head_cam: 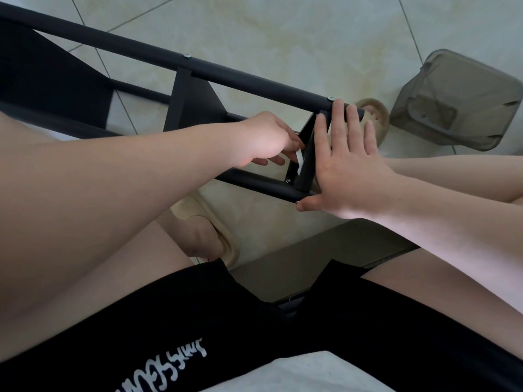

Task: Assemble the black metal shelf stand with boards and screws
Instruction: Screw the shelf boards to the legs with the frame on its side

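The black metal shelf stand (249, 80) lies on its side across the tiled floor, with dark boards (195, 106) fixed between its tubes. Silver screw heads (330, 98) show on the upper tube. My right hand (348, 162) presses flat, fingers straight, against the end board and the tube ends at the stand's right end. My left hand (271, 140) reaches inside the frame and pinches a small white tool (298, 158) against the inner face of that end board, near a screw (288, 181) at its lower corner.
A grey translucent plastic bin (458, 100) lies tipped on the floor at the right. Beige slippers (373, 120) are on my feet, one behind the stand, one (215, 233) below it. My bare legs and black shorts fill the foreground.
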The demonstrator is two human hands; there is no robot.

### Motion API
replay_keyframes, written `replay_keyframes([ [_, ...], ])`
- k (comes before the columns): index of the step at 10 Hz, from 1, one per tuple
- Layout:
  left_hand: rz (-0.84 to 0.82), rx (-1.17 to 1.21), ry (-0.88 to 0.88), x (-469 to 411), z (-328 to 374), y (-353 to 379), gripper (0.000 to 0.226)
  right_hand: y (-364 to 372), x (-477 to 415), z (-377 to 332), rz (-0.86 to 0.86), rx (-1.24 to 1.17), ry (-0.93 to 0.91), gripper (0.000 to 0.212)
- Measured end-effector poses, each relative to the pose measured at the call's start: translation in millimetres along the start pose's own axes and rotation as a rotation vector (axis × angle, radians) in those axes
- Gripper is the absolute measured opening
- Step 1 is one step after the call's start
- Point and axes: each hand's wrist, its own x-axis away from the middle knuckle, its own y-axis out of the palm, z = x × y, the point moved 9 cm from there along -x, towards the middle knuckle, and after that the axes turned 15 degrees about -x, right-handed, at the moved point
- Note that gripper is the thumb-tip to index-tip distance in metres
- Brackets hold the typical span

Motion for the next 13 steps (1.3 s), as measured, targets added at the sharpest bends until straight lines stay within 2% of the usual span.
replay_keyframes([
  [3, -0.042, 0.015, 0.033, 1, 4, 3, 0.010, -1, 0, 0, 0.008, -0.010, -0.005, 0.144],
  [5, -0.020, -0.070, 0.041, 1, 6, -1, 0.011, -1, 0, 0, -0.003, -0.004, -0.002, 0.143],
  [7, -0.017, -0.023, 0.038, 3, 10, -3, 0.011, -2, 1, -1, -0.015, -0.014, 0.003, 0.143],
  [13, -0.129, -0.031, -0.038, 7, 6, 9, 0.015, -1, 0, 0, -0.014, -0.012, -0.001, 0.143],
])
